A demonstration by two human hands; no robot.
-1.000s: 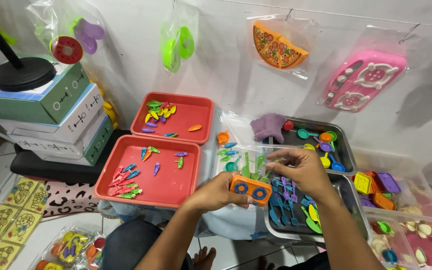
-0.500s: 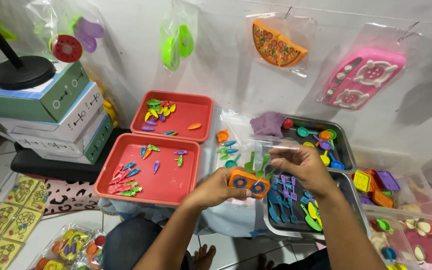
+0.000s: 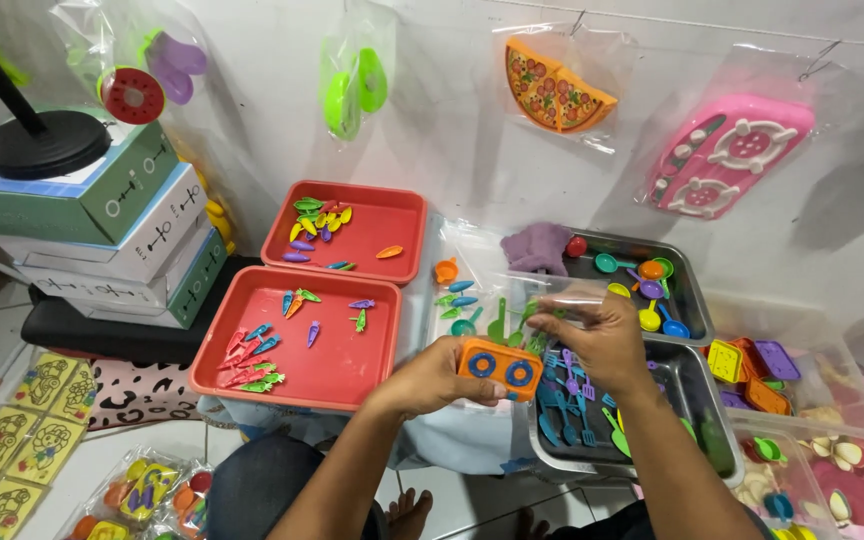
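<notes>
At six o'clock, left hand [image 3: 432, 378] gripped the orange toy stove [image 3: 498, 368] steady while right hand [image 3: 597, 335] pinched a clear bag [image 3: 512, 290] open.

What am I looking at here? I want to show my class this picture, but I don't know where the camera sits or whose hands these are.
The camera is worn on a person's head and looks down at their own two bare hands; there is no machine. The left hand holds a small orange toy stove with blue burners. The right hand pinches a clear plastic bag just above it. Around them lie two red trays of tiny coloured toy vegetables and metal trays of toy spoons and utensils. More bagged toys hang on the wall.
</notes>
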